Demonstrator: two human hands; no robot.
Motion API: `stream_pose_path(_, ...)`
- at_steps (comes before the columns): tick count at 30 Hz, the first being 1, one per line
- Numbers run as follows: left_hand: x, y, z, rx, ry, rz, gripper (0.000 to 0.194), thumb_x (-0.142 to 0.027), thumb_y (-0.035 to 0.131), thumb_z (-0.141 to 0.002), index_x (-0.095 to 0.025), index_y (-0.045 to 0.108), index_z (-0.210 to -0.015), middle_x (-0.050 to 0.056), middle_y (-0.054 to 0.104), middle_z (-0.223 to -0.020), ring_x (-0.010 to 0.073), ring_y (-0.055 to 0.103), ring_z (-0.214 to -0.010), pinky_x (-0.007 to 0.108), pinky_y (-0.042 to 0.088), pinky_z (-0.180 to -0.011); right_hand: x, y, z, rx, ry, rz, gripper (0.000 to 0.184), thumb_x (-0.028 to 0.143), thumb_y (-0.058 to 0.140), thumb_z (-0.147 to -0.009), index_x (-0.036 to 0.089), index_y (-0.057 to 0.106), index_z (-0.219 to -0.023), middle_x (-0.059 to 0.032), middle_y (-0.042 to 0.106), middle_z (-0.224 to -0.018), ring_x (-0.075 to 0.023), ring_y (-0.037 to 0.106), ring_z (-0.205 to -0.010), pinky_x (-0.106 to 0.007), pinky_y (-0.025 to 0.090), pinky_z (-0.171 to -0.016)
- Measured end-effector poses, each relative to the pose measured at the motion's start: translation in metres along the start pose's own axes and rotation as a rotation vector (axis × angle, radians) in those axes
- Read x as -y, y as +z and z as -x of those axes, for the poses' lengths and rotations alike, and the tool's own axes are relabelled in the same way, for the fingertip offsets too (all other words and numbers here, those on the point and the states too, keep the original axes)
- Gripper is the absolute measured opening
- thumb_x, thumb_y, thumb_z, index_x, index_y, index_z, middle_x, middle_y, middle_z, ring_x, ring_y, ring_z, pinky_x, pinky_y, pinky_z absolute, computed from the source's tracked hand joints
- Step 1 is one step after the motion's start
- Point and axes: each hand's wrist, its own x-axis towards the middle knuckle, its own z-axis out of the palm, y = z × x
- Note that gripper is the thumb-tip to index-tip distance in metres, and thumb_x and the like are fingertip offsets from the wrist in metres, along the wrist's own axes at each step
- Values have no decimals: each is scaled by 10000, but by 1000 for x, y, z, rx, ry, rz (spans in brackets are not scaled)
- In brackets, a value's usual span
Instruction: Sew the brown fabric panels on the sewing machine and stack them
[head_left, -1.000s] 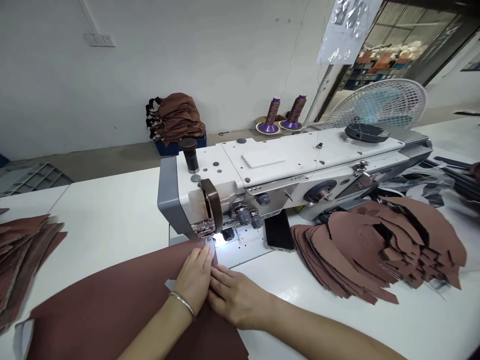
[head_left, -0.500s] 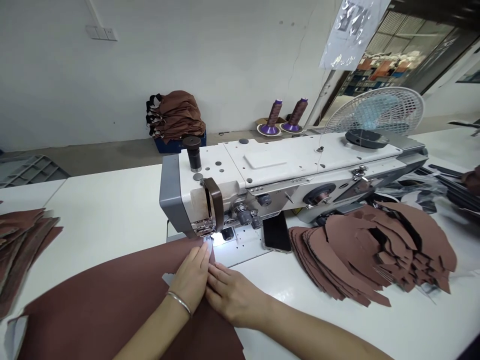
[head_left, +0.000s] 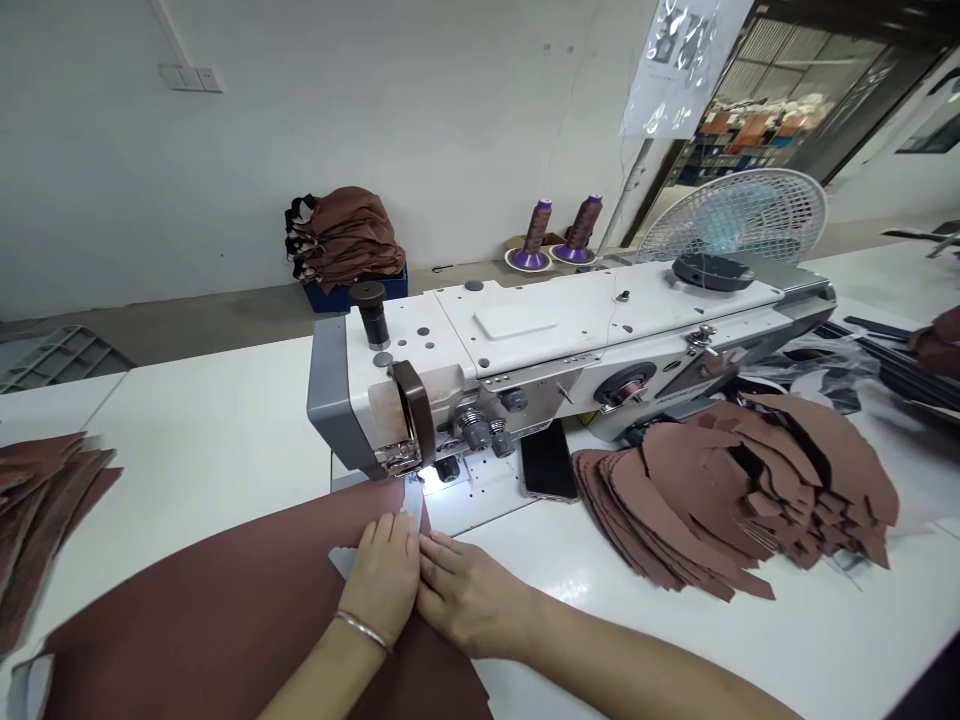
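The left hand (head_left: 384, 578) and right hand (head_left: 469, 597) lie palm-down side by side, fingers extended, pressing without gripping a brown leather sheet (head_left: 225, 620) whose edge reaches the sewing machine's (head_left: 480, 375) presser foot (head_left: 405, 460).

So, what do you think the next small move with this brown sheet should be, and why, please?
Probably nudge the edge of the sheet under the presser foot, since the left hand and right hand both rest on it just in front of the foot.
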Motion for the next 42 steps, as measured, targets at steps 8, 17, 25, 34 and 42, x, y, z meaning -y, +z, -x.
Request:
stream_pose_path(8,7,16,-7,90,-10,36,327,-15,434,-804,-56,636,-1058,93,588,-827,194,499,-755,336,432,-684,-11,3,-8,-11,25,8,238,173,405,-921,46,582,-1017,-246,582,-1153,-289,529,-1140,-423,424,-987)
stream_pose_path(17,11,20,-17,53,16,-38,307,-32,411,-818,-79,639,-1019,83,591,-794,188,509,-715,318,449,-648,-20,2,-9,-8,20,10,225,156,399,-929,69,605,-946,-170,636,-1042,-260,564,-1066,-417,405,-1020)
stream_pose_path(25,15,17,-23,61,40,8,248,-36,488,-794,-74,649,-978,70,588,-763,205,537,-697,328,471,-641,-19,-2,-9,15,37,-45,228,136,413,-921,47,620,-955,-157,639,-1029,-255,562,-1070,-388,396,-1043)
stream_pose_path(34,54,19,-22,276,80,203,371,-34,432,-837,-195,622,-1112,96,640,-1010,208,600,-861,336,509,-756,-21,-4,-6,-11,12,-3,187,131,414,-947,93,596,-929,-165,651,-1041,-203,603,-1029,-353,475,-963)
stream_pose_path(42,76,32,-19,152,260,299,335,-91,355,-887,-163,592,-1114,104,650,-1041,171,612,-837,298,520,-746,-16,-5,-6,-56,14,21,199,103,441,-905,29,621,-951,-197,646,-1066,-249,616,-1026,-375,480,-964)
